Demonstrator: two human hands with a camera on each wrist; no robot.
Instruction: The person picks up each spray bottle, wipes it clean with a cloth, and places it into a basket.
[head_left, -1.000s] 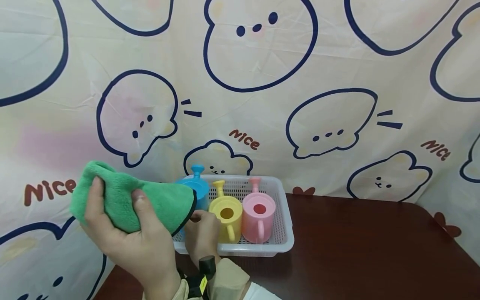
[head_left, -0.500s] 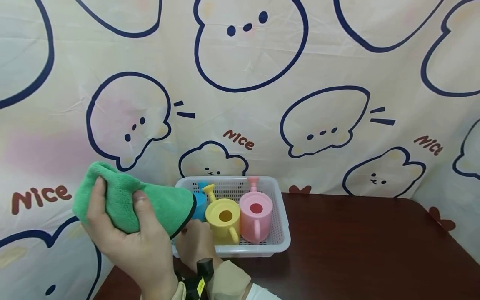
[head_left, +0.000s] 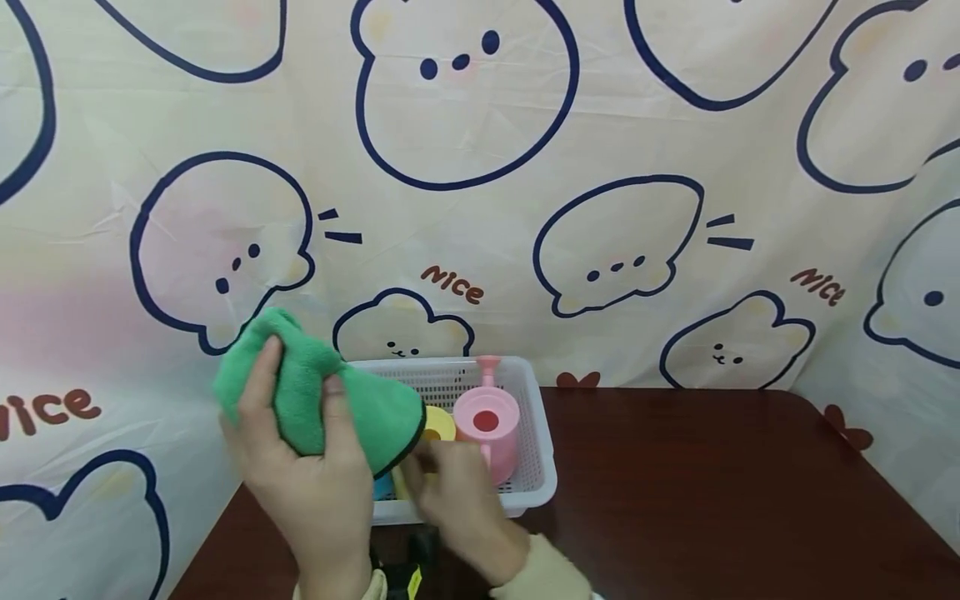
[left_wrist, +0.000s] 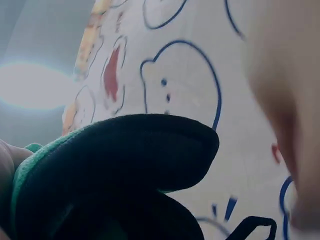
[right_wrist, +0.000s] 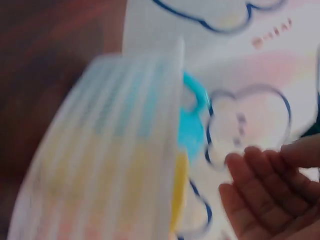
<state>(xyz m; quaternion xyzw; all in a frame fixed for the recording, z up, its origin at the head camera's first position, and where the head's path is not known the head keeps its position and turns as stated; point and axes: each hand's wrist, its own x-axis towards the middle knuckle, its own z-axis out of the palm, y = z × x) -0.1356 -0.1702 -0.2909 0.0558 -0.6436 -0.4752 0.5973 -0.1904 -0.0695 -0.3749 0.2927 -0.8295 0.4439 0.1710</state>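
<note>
My left hand (head_left: pixel 300 467) grips a folded green cloth (head_left: pixel 382 408) with a black edging, raised in front of the basket's left part. Dark in shadow, the cloth (left_wrist: pixel 115 160) fills the lower left wrist view. My right hand (head_left: pixel 461 492) is over the basket's front rim, slightly blurred, beside the yellow watering can (head_left: pixel 438 422). In the right wrist view its fingers (right_wrist: pixel 260 192) are loosely bent with nothing between them. A pink watering can (head_left: pixel 487 408) stands upright in the basket's right part. The blue watering can (right_wrist: pixel 190 130) is mostly hidden by the cloth in the head view.
The white slatted plastic basket (head_left: pixel 542 454) stands on a dark brown table (head_left: pixel 675 492) that extends to its right. Behind hangs a pale curtain (head_left: pixel 510 242) printed with cartoon outlines. My right sleeve (head_left: pixel 543 575) crosses the near side.
The blue watering can's raised spout dropped lower into the basket. My right hand has left the can and moved right. My left hand has shifted right with the cloth; the view has turned slightly right.
</note>
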